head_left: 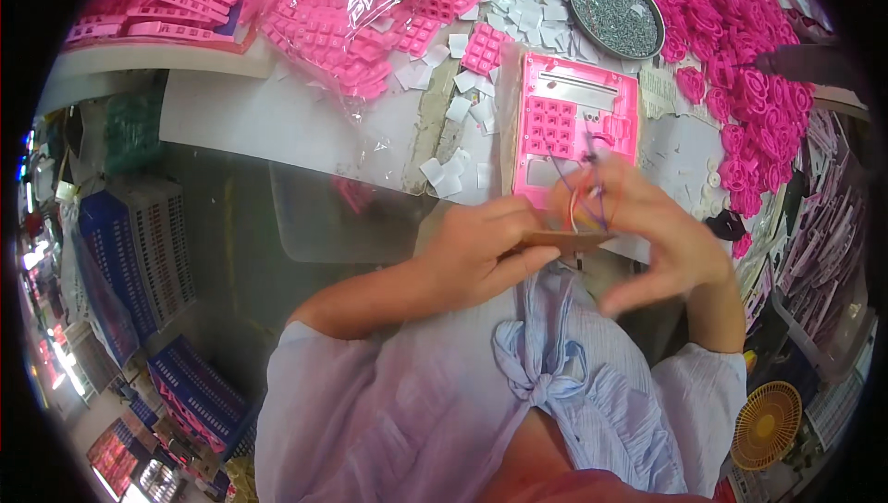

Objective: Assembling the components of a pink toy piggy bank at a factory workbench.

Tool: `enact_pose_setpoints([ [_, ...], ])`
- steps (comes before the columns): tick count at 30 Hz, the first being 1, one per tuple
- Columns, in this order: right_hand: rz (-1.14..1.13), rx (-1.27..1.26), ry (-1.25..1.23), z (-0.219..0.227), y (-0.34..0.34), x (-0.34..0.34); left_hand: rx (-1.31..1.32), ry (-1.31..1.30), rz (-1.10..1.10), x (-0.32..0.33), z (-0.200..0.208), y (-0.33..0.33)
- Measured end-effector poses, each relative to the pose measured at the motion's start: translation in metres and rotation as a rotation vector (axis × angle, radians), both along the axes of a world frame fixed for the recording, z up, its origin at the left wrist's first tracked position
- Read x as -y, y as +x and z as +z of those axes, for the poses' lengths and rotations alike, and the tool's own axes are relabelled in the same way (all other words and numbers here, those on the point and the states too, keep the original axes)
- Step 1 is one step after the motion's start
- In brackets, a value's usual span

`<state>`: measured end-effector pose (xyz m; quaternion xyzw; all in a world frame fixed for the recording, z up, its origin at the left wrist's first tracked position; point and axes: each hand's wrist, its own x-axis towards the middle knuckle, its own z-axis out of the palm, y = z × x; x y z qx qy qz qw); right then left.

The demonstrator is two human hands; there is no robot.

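Observation:
My left hand (490, 248) grips a thin brown circuit board (569, 238) by its left end, thumb below and fingers above. Thin red, white and purple wires (583, 202) rise from the board. Close to those wires is my right hand (671, 225), its thumb held apart; motion smears its fingers, and whether they pinch a wire is hidden. Just beyond both hands, a pink plastic housing (629, 114) lies on the table with its inside facing up. It holds a block of pink square keys (551, 125) and a silvery strip.
Small white squares (453, 170) are scattered left of the housing. Pink key parts in a clear plastic bag (342, 31) lie at the far left. A round tray of small metal screws (618, 14) stands at the back, beside heaped pink coiled cords (740, 68). A yellow fan (768, 424) is lower right.

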<state>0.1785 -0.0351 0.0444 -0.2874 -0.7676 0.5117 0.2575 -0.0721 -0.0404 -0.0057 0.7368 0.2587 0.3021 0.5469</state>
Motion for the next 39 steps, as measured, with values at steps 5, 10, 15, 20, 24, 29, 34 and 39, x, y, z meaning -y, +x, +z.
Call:
enact_pose_setpoints([
  [5, -0.313, 0.037, -0.244, -0.006, 0.001, 0.010, -0.094, 0.097, -0.003, 0.002, -0.017, 0.006],
  [10, -0.660, -0.012, -0.095, -0.044, 0.009, -0.008, 0.087, -1.185, -0.190, 0.003, -0.008, 0.001],
  [15, -0.571, 0.025, -0.128, -0.061, 0.006, -0.041, 0.207, -1.137, -0.136, 0.018, -0.025, 0.000],
  [20, -0.500, 0.297, -0.006, -0.061, 0.001, -0.059, -0.033, -0.713, -0.194, 0.021, -0.013, -0.020],
  [24, -0.483, 0.392, 0.106, -0.058, -0.001, -0.062, -0.438, -0.097, -0.238, -0.010, 0.018, -0.037],
  [29, -0.505, 0.392, 0.197, -0.058, -0.006, -0.062, -0.396, 0.296, 0.172, -0.048, 0.005, -0.022],
  [34, -0.464, 0.465, 0.118, -0.052, -0.006, -0.062, -0.348, 0.357, 0.147, -0.058, -0.001, -0.006],
  [39, -0.502, 0.594, 0.307, -0.064, -0.006, -0.055, -0.370, 0.560, 0.079, -0.063, -0.009, 0.003],
])
